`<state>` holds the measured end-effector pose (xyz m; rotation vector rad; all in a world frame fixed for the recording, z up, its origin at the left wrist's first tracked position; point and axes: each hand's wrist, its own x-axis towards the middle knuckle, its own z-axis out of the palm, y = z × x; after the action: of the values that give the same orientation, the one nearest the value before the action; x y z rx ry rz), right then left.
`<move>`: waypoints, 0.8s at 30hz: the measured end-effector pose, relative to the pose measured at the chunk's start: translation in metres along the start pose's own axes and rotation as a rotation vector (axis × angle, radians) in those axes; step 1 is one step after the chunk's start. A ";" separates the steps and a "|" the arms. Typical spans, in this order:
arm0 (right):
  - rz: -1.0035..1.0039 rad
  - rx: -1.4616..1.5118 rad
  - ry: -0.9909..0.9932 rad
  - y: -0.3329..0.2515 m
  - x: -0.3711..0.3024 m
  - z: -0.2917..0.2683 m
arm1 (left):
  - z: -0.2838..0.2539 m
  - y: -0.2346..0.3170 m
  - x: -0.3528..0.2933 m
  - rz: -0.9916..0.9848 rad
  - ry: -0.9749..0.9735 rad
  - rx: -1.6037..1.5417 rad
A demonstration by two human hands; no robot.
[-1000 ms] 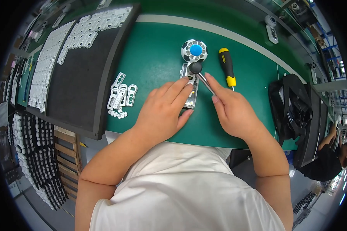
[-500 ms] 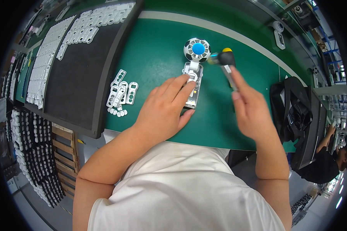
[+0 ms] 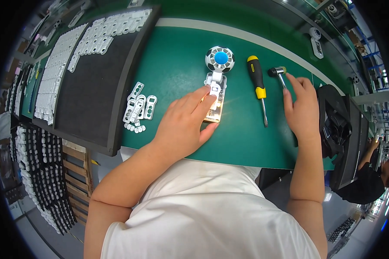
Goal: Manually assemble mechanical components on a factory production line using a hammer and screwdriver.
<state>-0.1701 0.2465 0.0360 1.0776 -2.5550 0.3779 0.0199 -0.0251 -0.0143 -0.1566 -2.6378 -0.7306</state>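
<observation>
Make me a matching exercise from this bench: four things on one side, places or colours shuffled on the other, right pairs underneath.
1. Screwdriver
2. Left hand
3. Bag
4. Hammer

A. Farthest right of the four
B. At the fingertips of the right hand
C. Yellow-and-black handle
D. Fingers resting on the clear case

Pairs: 1-C, 2-D, 3-A, 4-B

Can't see all of clear case [image 3: 216,113] under left hand [image 3: 183,121], or handle end of hammer [image 3: 277,72] behind right hand [image 3: 301,105]; can't tell grip. Lose edge of black bag [image 3: 335,127] behind right forearm [image 3: 309,166]. Can't identify tiny item [image 3: 378,134] at co-worker's hand [image 3: 374,144].
</observation>
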 end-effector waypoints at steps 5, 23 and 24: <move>-0.274 0.580 0.109 -0.084 0.015 -0.002 | -0.006 0.001 -0.001 -0.004 -0.046 0.036; -0.791 1.145 -0.400 -0.158 -0.053 0.069 | 0.002 0.006 -0.003 -0.051 -0.040 0.089; -0.783 1.151 -0.432 -0.158 -0.051 0.069 | 0.001 0.008 -0.003 -0.068 -0.030 0.080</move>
<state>-0.0358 0.1469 -0.0300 2.6119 -1.8083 1.5818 0.0236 -0.0178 -0.0126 -0.0559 -2.7074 -0.6482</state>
